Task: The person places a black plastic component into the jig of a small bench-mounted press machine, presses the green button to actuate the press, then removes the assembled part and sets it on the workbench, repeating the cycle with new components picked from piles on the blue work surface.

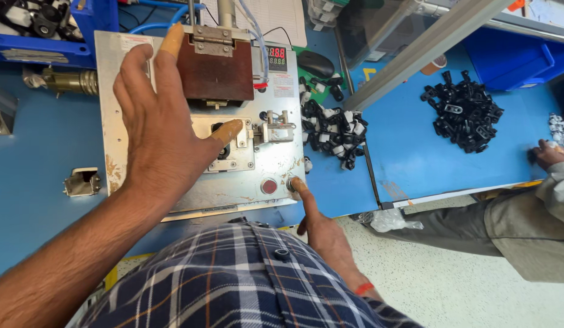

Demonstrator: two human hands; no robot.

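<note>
Blue workbench (45,140), metal press fixture (267,155) bolted on top, pale speckled floor below.

Left hand (157,130): fingers spread wide, clamped on nothing. Tan cots on index tip and thumb tip. Thumb tip (228,130) resting at the small black part (220,138) seated in the fixture nest, just left of the toggle clamp (276,129). Index reaching up beside the brown press block (216,74).

Right hand (324,234): index extended, tip on the silver push button (291,182) at the plate's front right corner; other fingers curled under, gripping nothing. Red button (268,186) just left of it, untouched.

Judgement for doing this well: thumb clear of the nest and out from under the brown block before any press on the button; part seated flat; clamp fully home.

Outward: pile of black-and-white clips (333,130) just right of the plate. Second pile of all-black clips (463,110) further right, past the diagonal grey rail (416,51). Co-worker's hand (548,153) at far right on the bench, fingers not readable.

Labels and signs: small red-digit display (276,57) at top right of the plate, white rectangular sticker with red print (282,85) directly below. White sticker (133,42) at the plate's top left corner. Narrow label strip (220,209) along the front edge. Blue bins (33,27) top left, another blue bin (513,58) top right.
</note>
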